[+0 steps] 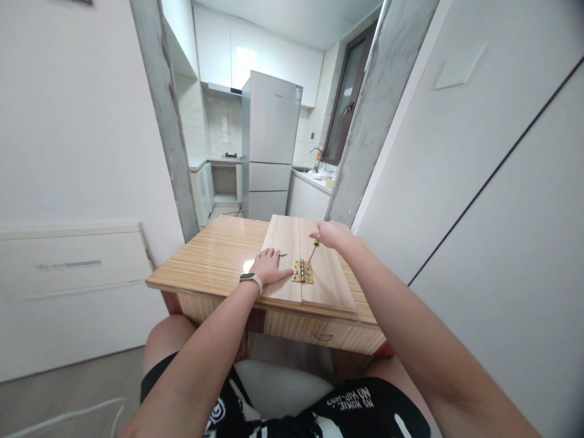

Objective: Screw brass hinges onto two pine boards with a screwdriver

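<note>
- Left hand (270, 266), smartwatch (251, 279) at the wrist, lies flat and open on the left wooden board (283, 243), fingertips beside the brass hinge (303, 271); it grips nothing.
- The hinge straddles the seam between that board and the right wooden board (328, 274), near their front edge.
- Right hand (333, 234) is closed on a screwdriver (313, 250), tip angled down at the hinge.
- A loose screw (283, 255) lies by the left hand.
- Step judged: driving hinge screws. Next calls for steady downward pressure, boards held from shifting on the table (214, 255).
</note>
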### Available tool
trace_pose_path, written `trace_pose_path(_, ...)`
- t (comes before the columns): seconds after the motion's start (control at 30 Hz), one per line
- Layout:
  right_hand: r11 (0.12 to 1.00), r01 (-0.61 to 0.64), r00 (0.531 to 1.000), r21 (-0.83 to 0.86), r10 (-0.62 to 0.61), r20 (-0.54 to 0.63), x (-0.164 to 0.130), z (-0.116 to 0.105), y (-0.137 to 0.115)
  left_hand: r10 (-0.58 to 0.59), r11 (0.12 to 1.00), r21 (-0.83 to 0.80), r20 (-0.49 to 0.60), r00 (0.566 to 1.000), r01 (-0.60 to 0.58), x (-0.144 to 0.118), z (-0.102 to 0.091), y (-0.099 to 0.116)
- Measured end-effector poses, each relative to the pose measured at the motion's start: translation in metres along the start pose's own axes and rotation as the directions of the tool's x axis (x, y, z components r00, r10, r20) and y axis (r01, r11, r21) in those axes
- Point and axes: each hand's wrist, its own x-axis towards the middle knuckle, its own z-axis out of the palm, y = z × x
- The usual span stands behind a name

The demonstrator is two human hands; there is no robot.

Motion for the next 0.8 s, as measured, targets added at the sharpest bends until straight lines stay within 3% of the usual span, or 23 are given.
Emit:
trace_pose_path(0.23,0.994,-0.094,0.994,0.047,0.096,-0.042,0.000,0.004,-0.006,-0.011,1.000,0.004,0.003,1.000,0.011,-0.001,-0.002,0.002)
trace_pose_path(0.43,0.998,-0.038,0.999,0.053,0.036,0.031,0.005,0.002,-0.003,-0.001,1.000,-0.002,-0.005,1.000,0.001,0.000,-0.001,0.001)
trace_pose_path(0.63,0.993,0.117,0.991,0.021,-0.118,0.069,0.010,-0.002,-0.001,0.000,1.000,0.002,-0.004,1.000,0.000,-0.001,-0.001,0.000)
trace_pose_path(0.8,0.998,0.067,0.997,-0.005,-0.067,0.026,0.006,0.000,-0.004,0.001,1.000,0.006,-0.008,1.000,-0.001,0.000,-0.001,0.000)
